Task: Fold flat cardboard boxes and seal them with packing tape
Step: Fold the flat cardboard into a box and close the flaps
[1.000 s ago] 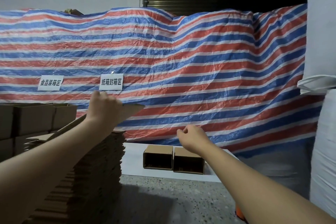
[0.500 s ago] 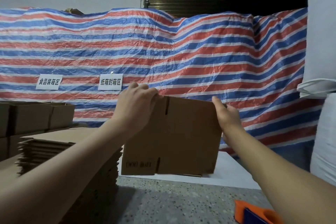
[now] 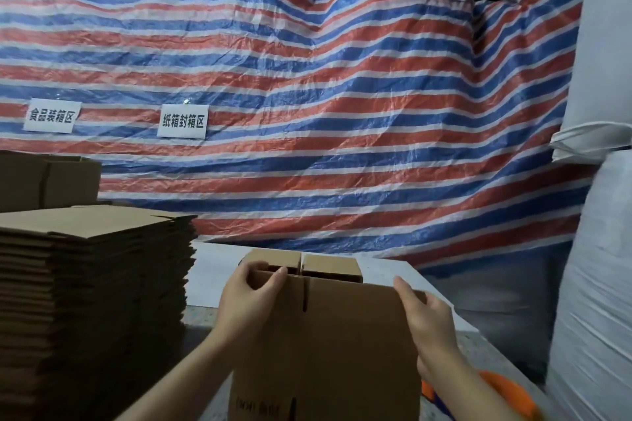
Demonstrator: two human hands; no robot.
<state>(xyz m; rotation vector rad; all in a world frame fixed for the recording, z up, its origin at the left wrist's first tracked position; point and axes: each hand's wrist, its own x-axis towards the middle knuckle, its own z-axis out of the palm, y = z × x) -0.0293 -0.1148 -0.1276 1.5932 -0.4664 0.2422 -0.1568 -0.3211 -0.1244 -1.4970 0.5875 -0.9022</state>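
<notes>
Holding one flat cardboard box (image 3: 328, 345) upright in front of the body, the person has only just begun this piece. Taking that box as the landmark: the left hand (image 3: 248, 301) is at its top left corner, thumb and fingers curled over the upper edge and pinching the flap there; the right hand (image 3: 427, 318) is at its top right edge, fingers lying along the face and the thumb seemingly behind, so it grips the edge, though how tightly I cannot tell. The box looks still collapsed, with a flap slit showing near the middle of its top edge and faint print near its bottom left.

Just beyond the box's top edge, on the white sheet (image 3: 386, 272), stand two erected boxes (image 3: 304, 265) side by side, their open mouths facing the camera; no tape is visible on them from here, so whether they are sealed is unclear. To the left of the held box rises a tall stack of flat boxes (image 3: 95, 277), which suggests much work remains. Behind that stack are more assembled boxes (image 3: 51, 181). Below and right of the held box, an orange object (image 3: 506, 393), possibly the tape dispenser, lies partly hidden by the right forearm.

By my judgement this box has yet to be opened out, have its flaps folded, and be taped
</notes>
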